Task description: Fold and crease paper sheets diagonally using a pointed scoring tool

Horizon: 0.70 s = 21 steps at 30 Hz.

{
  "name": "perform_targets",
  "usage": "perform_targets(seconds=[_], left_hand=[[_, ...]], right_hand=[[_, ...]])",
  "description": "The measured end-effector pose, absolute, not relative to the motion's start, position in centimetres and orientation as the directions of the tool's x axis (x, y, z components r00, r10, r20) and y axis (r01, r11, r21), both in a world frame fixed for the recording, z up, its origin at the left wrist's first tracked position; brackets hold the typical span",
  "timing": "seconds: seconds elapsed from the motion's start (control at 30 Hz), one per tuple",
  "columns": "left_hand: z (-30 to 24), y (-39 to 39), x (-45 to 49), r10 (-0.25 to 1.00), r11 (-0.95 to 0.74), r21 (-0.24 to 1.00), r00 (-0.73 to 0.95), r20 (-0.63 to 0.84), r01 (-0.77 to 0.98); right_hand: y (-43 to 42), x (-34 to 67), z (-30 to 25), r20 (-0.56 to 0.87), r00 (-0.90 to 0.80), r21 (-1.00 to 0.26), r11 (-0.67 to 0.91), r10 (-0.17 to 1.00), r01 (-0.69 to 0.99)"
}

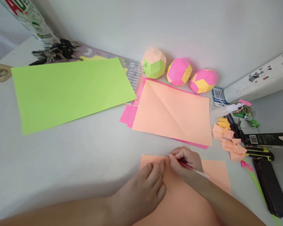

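A sheet of peach paper (pixel 179 201) lies flat under both hands at the bottom centre. My right hand (pixel 186 160) grips a pen (pixel 191 168) with a reddish front and a pale rear, its tip near the sheet's far edge. Resting on the same sheet just left of the tip, my left hand (pixel 143 188) has its fingers curled and pressed together. What they may hold is hidden. Beyond the hands, another peach sheet (pixel 174 113) with a diagonal crease lies over bright pink paper (pixel 128 115).
A large green sheet (pixel 70 94) lies at left, below keys (pixel 56 51). Three paper balls (pixel 179 71) stand by the wall. At right are folded paper pieces (pixel 228 138), a yellow-black cutter (pixel 260 153), a dark case (pixel 271 186) and a black box (pixel 269 139).
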<state>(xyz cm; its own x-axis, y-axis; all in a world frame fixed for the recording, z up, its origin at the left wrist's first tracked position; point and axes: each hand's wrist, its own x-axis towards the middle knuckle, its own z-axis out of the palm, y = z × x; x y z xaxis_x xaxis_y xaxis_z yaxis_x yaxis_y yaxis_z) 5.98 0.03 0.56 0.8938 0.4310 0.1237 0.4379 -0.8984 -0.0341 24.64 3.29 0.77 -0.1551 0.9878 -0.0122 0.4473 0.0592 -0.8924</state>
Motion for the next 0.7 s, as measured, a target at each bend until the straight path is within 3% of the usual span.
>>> perform_targets(seconds=[0.23, 0.33, 0.4, 0.57, 0.7], left_hand=[[-0.1, -0.6, 6.2, 0.449, -0.879, -0.073, 0.868, 0.211, 0.472], [-0.8, -1.4, 6.2, 0.526, -0.833, -0.039, 0.813, 0.250, 0.552], [-1.4, -2.1, 6.0, 0.568, -0.818, 0.029, 0.799, 0.197, 0.574], [-1.7, -3.8, 5.9, 0.508, -0.859, 0.113, 0.859, 0.068, 0.499], [-0.1, -4.5, 5.9, 0.522, -0.806, 0.264, 0.847, -0.104, 0.529]], right_hand=[[3.5, 25.0, -0.2, -0.010, -0.017, -0.982, -0.006, 1.000, 0.190], [3.6, 24.9, -0.7, -0.030, 0.040, -0.990, -0.035, 0.999, 0.135], [3.8, 24.8, -0.8, -0.035, 0.056, -0.992, -0.041, 0.998, 0.116], [3.8, 24.1, -0.9, 0.055, 0.122, -0.994, 0.043, 0.991, 0.104], [3.4, 23.1, -1.4, 0.120, 0.217, -0.991, 0.103, 0.969, 0.087]])
